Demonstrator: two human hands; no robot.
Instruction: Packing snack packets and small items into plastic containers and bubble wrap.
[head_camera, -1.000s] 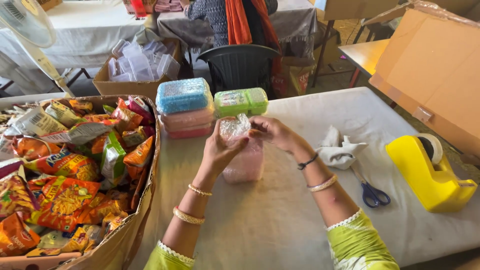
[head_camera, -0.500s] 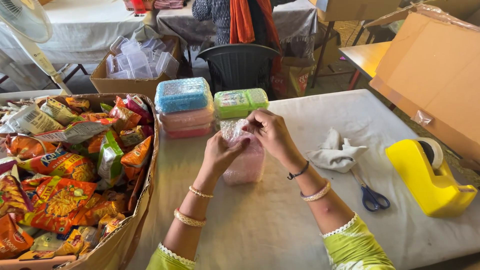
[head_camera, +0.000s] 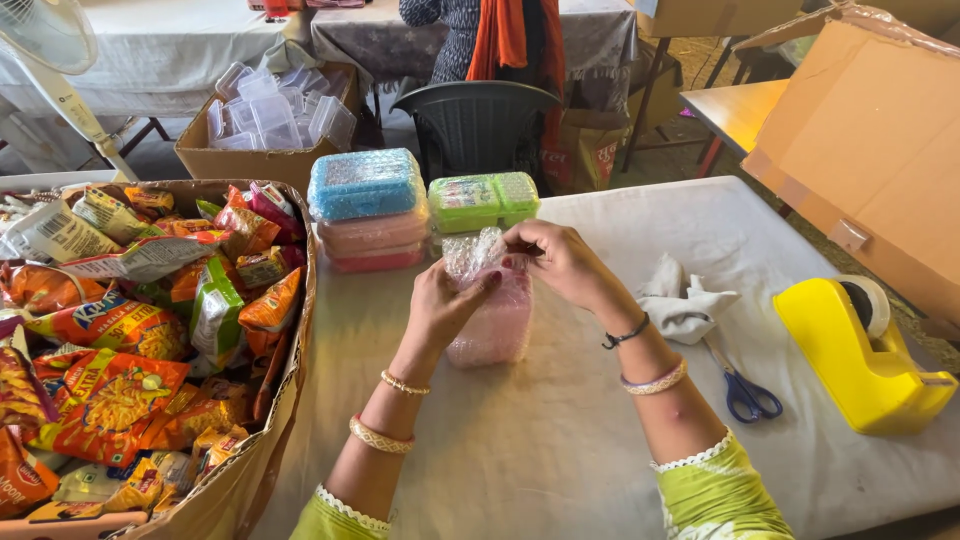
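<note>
A pink box wrapped in bubble wrap (head_camera: 492, 322) stands on end on the white-covered table (head_camera: 560, 430). My left hand (head_camera: 440, 305) grips its left side near the top. My right hand (head_camera: 562, 262) pinches the loose bubble wrap at the top right of the box. Just behind it stands a stack of wrapped boxes, blue on top (head_camera: 365, 184) and pink ones below (head_camera: 375, 240), with a green wrapped box (head_camera: 483, 200) beside the stack.
A large cardboard box of snack packets (head_camera: 130, 330) fills the left. On the right lie a yellow tape dispenser (head_camera: 860, 350), blue-handled scissors (head_camera: 745, 390) and a white cloth (head_camera: 685, 300). A big cardboard carton (head_camera: 870, 140), a black chair (head_camera: 480, 125) and a seated person (head_camera: 490, 40) are behind.
My right hand has shifted slightly at the top of the wrapped box, working the bubble wrap. The box and my left hand stay in place.
</note>
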